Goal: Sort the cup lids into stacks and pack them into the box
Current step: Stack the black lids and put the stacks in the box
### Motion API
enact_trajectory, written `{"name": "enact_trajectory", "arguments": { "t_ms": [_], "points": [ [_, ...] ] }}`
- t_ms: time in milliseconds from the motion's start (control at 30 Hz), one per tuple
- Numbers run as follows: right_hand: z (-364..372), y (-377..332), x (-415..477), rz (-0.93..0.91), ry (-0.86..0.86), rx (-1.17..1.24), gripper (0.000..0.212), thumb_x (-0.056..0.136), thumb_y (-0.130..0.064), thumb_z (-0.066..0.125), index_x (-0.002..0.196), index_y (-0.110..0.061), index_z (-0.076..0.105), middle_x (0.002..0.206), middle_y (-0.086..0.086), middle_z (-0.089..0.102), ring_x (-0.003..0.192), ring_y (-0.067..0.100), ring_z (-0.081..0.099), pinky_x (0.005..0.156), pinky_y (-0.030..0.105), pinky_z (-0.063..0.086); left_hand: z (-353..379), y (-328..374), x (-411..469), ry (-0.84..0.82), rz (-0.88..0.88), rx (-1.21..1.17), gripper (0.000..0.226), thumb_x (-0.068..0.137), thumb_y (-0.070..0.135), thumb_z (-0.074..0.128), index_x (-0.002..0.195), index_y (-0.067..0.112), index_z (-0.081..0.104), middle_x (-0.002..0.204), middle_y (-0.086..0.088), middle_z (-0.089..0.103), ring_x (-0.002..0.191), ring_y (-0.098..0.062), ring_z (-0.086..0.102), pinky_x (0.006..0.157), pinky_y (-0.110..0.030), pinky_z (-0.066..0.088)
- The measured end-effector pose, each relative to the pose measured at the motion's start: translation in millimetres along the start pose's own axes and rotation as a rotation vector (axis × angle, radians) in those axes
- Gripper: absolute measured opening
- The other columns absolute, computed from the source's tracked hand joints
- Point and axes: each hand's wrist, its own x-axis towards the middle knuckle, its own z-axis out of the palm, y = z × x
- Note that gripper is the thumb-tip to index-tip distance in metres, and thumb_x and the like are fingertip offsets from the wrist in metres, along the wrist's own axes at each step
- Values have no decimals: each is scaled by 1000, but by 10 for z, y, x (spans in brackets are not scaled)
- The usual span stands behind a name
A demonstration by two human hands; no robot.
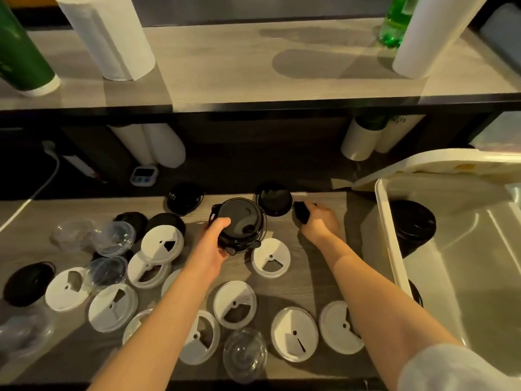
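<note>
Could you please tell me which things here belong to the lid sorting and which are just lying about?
Job: stack of black lids in left hand, black lid in right hand, white lids, clear lids, box.
Lying about: paper rolls, green bottle, timer.

Lids (pixel 235 304) are scattered across the counter (pixel 310 277), the box (pixel 390 235) set at their right, a shelf (pixel 253 66) behind.

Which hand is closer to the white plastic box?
Right. The right hand, gripping a black plastic lid, is just left of the white plastic box; the left hand, holding stacked black lids, is farther left.
</note>
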Motion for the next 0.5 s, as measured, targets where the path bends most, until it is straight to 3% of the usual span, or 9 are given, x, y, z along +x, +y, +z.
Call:
{"name": "enact_trajectory", "arguments": {
  "t_ms": [133,233,333,433,500],
  "points": [
    [-39,-20,-255,43,91,431,28,93,-18,54,120,-14,58,113,10,63,105,28,58,85,36,46,-12,-32,-32,-15,-8,25,30,86,23,59,114,14,58,103,-6,67,88,-15,60,64,-25,42],
    [-164,-79,-557,-18,183,733,34,87,-9,62,121,-7,55,113,10,62,106,21,57,83,28,43,-48,-59,-59,-7,4,48,36,83,24,63,116,13,57,108,-8,66,91,-17,61,64,-26,42],
    [-266,-166,-829,-13,103,1024,49,80,-10,71,123,-18,49,119,2,56,112,20,53,93,34,49,-104,-92,-87,10,18,46,30,82,21,65,110,18,52,111,-9,63,96,-20,60,62,-27,43],
    [-334,-246,-1083,-85,-47,1352,38,79,-8,72,109,-22,52,114,1,58,104,21,60,83,40,57,-188,-132,-132,19,8,62,36,80,22,68,111,23,49,116,-7,62,107,-23,58,80,-35,47],
    [-345,-322,-1227,-156,-133,1444,31,81,-10,70,105,-23,55,113,5,61,102,22,63,82,39,57,-233,-146,-181,-1,-5,65,36,80,21,68,111,24,49,117,-7,61,108,-23,58,89,-40,45]
  ]
}}
